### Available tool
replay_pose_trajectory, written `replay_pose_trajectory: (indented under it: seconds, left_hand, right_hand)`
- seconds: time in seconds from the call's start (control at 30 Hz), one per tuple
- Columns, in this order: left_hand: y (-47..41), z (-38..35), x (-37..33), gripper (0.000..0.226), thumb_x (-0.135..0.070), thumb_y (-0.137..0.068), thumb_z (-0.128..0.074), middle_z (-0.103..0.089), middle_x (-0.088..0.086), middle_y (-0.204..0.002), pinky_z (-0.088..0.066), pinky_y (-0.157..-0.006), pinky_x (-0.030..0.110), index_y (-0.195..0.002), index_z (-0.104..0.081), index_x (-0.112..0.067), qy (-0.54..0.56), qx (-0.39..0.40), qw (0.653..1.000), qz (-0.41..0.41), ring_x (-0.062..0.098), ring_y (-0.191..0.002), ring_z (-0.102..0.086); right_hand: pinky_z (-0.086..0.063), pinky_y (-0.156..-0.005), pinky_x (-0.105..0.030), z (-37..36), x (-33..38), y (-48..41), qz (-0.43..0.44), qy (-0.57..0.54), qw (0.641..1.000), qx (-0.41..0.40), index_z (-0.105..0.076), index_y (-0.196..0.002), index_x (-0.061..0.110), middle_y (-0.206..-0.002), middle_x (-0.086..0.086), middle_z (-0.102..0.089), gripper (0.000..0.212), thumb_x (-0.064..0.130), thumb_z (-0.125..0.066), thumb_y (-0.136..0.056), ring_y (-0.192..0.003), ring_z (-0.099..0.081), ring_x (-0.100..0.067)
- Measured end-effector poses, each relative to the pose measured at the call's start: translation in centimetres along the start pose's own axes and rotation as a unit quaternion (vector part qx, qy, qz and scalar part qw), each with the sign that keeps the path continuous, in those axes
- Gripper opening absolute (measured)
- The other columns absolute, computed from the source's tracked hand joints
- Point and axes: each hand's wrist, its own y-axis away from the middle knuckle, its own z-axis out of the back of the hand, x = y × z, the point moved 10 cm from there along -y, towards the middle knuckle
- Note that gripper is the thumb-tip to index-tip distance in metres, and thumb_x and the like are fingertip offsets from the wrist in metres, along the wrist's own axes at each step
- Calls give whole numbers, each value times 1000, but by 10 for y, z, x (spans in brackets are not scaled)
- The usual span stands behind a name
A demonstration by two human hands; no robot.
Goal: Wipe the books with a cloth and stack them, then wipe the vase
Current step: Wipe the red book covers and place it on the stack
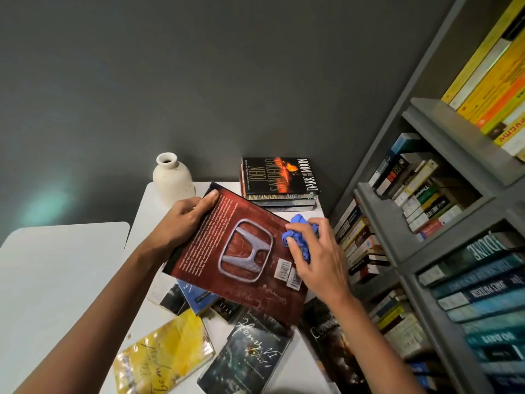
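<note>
The person's left hand point(184, 214) grips the far left edge of a red book point(241, 251), thumb lying across the cover and fingers curled underneath. The book is lifted at a slant above the white table point(145, 206). Its upturned face shows a chrome H-shaped emblem, a column of small print and two barcode stickers.

The right hand point(321, 257) is closed around a bunched blue cloth point(298, 237), with the fingers wrapped over the wad. It presses the cloth against the book's right edge, just above the stickers.

Just beyond the left hand, nearly touching its knuckles, a cream vase point(172, 179) stands upright at the back of the table. Beyond the right hand, against the grey wall, sits a neat stack of books point(279, 180) with a John Sandford hardcover on top.

Below both hands more books lie scattered flat. A yellow book point(164, 354) lies under the left forearm and a dark Henry VI paperback point(250, 351) between the two arms. Another dark book point(329, 336) lies beneath the right wrist, and a blue book point(196, 297) pokes out from under the red one.

To the outside of the right hand, a grey bookshelf point(426, 223) is packed with books. To the outside of the left arm, a second white table point(56, 265) stands beside the first.
</note>
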Motion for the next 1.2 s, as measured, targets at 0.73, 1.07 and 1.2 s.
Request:
replay_pose_trajectory:
  seconds: [0.73, 1.07, 1.2]
  left_hand:
    - [-7, -23, 8, 71, -63, -83, -51, -73, 16, -82, -54, -70, 32, -102, -61, 4, 45, -52, 998, 2, 23, -66, -69]
    - [7, -27, 6, 81, -70, -77, -50, -73, 14, -83, -55, -79, 43, -107, -57, 4, 44, -69, 996, -22, 27, -72, -72]
    - [10, -25, -3, 88, -80, -70, -51, -69, 24, -83, -54, -78, 55, -93, -58, 4, 18, -115, 991, -63, 35, -75, -68]
  right_hand:
    - [-48, -64, -21, -46, 107, 43, 167, -2, 985, 36, -42, -118, 22, -107, 2, -46, 34, 49, -33, -99, -83, -54, -9]
    - [-51, -68, -35, -9, 33, -26, -55, 41, 993, -97, -48, -111, 19, -105, -5, -49, 36, 46, -28, -99, -86, -52, -17]
    - [-46, -81, -32, -28, 104, -27, 17, -39, 997, -67, -52, -121, 15, -113, -6, -50, 41, 43, -29, -100, -94, -54, -20]
